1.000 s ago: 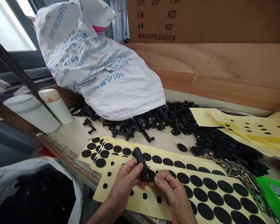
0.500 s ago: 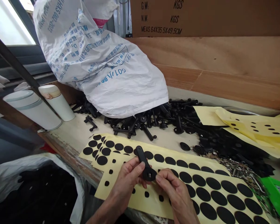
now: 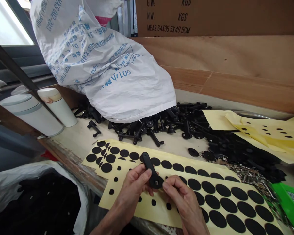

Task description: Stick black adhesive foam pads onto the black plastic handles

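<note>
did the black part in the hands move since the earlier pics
No, not noticeably: against the yellow sheet beneath, the black part keeps its place; only the view shifts slightly.

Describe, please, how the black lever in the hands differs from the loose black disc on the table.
The black lever has a long arm with a round head; the black disc shows no arm. The left hand holds the lever, while the disc lies on the table. The lever looks longer than the disc is wide. Both are black.
</note>
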Motion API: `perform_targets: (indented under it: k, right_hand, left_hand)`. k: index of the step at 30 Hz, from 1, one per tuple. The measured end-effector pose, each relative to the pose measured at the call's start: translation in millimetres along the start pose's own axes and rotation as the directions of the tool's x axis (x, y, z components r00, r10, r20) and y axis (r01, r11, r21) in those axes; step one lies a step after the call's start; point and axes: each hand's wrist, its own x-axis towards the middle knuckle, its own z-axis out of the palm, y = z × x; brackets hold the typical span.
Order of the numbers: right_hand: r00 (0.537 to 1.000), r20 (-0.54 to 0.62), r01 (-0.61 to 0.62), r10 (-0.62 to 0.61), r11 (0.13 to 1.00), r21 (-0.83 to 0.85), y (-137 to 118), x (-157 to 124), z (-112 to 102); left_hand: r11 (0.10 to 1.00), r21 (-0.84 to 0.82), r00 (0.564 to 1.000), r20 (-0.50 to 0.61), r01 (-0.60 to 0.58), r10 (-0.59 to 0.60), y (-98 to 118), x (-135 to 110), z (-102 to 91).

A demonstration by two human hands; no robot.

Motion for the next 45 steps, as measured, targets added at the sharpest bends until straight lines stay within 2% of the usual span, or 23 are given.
perform_targets:
  k: [9,14,20,24,26,29,32,37,45]
  right_hand:
    - [0.999,0.011,0.045,-0.044,0.995,-0.094,5,1,0]
    - [0.988,-0.032,0.143,-0.152,0.970,-0.197,6,0,1]
    - [0.947,0.012,0.290,-0.320,0.842,-0.454,11,0,2]
    - [0.914,-0.025,0.288,-0.405,0.691,-0.663,13,-5,5]
    - [0.912,-0.017,0.279,-0.410,0.648,-0.709,12,-5,6]
    - [0.944,0.011,0.262,-0.331,0.726,-0.636,6,-2,5]
    - [0.959,0.027,0.251,-0.281,0.806,-0.536,0,0,5]
    - [0.932,0.032,0.322,-0.361,0.785,-0.530,-3,0,7]
    - [0.940,-0.014,0.285,-0.340,0.808,-0.516,0,5,10]
  left_hand:
    - [1.000,0.016,1.000,0.003,-0.015,0.015,1,-1,0.4]
    - [0.999,0.026,0.999,0.016,-0.036,0.036,-4,-1,-3.5]
    - [0.996,0.071,0.998,-0.020,-0.054,0.055,-8,-3,-5.2]
    - [0.995,0.094,0.993,-0.105,-0.045,0.055,-8,-3,-1.8]
    - [0.995,0.092,0.987,-0.145,-0.049,0.062,-8,-4,-0.3]
    - [0.995,0.084,0.980,-0.188,-0.056,0.071,-8,-4,0.1]
    - [0.995,0.077,0.981,-0.178,-0.066,0.079,-9,-4,-1.1]
    - [0.992,0.070,0.985,-0.134,-0.102,0.111,-9,-4,-1.5]
    - [0.996,0.047,0.977,-0.196,-0.074,0.082,-3,-3,3.6]
